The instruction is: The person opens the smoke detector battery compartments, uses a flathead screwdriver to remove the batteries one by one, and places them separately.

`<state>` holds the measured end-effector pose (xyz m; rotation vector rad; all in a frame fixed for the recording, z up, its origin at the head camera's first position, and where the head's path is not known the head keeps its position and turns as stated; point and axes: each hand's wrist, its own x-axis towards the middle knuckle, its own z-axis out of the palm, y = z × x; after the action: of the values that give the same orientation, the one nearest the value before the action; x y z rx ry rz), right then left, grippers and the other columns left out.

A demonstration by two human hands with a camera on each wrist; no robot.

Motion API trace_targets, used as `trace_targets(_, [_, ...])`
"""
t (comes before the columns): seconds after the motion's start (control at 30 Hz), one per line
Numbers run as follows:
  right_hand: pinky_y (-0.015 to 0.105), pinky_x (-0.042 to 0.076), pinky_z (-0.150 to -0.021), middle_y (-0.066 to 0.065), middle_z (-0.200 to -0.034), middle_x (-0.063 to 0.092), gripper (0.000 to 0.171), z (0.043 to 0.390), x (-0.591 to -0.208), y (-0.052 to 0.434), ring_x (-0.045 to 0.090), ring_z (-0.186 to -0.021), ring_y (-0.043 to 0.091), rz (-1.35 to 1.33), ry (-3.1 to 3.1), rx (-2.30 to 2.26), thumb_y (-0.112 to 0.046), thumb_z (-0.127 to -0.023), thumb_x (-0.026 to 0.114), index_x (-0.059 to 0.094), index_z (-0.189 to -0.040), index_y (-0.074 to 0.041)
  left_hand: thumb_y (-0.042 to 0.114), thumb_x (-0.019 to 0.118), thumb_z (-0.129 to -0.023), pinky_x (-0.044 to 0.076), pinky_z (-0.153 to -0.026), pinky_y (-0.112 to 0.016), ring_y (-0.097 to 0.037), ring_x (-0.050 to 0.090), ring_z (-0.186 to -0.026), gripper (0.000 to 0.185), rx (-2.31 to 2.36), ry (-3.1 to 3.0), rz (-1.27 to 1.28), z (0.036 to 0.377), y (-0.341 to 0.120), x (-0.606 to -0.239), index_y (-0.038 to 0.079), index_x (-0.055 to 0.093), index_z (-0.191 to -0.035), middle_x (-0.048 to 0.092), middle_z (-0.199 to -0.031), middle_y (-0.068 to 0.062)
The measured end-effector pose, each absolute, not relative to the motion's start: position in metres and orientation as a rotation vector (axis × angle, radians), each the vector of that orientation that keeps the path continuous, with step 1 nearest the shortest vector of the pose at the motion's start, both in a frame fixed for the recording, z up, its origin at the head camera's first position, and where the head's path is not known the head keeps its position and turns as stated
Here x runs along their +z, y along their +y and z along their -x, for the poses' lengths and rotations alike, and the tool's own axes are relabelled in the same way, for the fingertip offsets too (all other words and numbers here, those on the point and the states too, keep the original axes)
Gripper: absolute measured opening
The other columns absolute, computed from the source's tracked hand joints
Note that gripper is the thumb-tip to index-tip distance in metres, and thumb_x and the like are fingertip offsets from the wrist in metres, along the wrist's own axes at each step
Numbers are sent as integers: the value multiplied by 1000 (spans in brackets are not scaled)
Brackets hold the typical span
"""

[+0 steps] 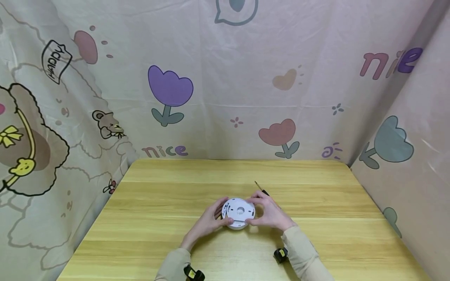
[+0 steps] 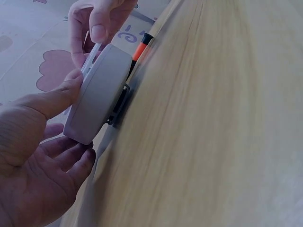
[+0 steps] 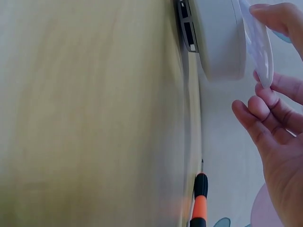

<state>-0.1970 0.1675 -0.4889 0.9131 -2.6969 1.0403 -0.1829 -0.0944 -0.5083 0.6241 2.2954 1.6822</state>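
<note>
A round white smoke detector [image 1: 238, 227] is held just over the wooden table, its slotted vent side facing down. My left hand [image 1: 210, 219] grips the body [image 2: 102, 92] at the left, thumb along the upper rim and fingers beneath. On top is a thin white mounting plate [image 1: 242, 203] with small slots. Between thumb and fingers, my right hand [image 1: 270, 212] pinches that plate's right edge. In the right wrist view the plate [image 3: 261, 52] stands tilted, with a gap between it and the body [image 3: 220, 42].
Behind the right hand lies an orange-and-black screwdriver [image 1: 265, 192], its tip pointing to the back left. Patterned cloth [image 1: 218, 78] hangs along the back and both sides of the wooden table [image 1: 140, 234].
</note>
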Motion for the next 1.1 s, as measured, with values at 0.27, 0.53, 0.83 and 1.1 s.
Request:
trace_targets(0.27, [49,55,-101,-4,-116,62,57,196,-490,180,61,-107,16,-793,-2703,1157,-23,-67,92,71,-118,-9,21,78,-88,30,-123,-51,-45,35,-148,88,1705,2285,-635,183,-94,-511,-8,28,-154,32,-160,-30])
trace_targets(0.53, [43,56,-96,-5,-112,61,55,194,-494,197,57,-103,11,-660,-2657,1251,-20,-67,92,72,-117,-10,21,79,-87,29,-122,-51,-45,34,-148,90,1695,2301,-657,184,-93,-512,-10,27,-153,31,-160,-31])
trace_targets(0.83, [32,54,-85,1,-114,63,53,195,-501,215,57,-97,11,-548,-2628,1256,-21,-67,93,73,-115,-8,28,80,-85,30,-123,-51,-43,36,-148,94,1653,2342,-639,182,-94,-511,-7,28,-154,32,-160,-28])
trace_targets(1.1, [27,52,-85,3,-111,64,54,198,-509,232,60,-95,13,-431,-2610,1260,-18,-66,93,72,-115,-6,27,81,-85,31,-123,-52,-43,37,-147,92,1651,2347,-632,180,-93,-510,-6,29,-154,34,-160,-28])
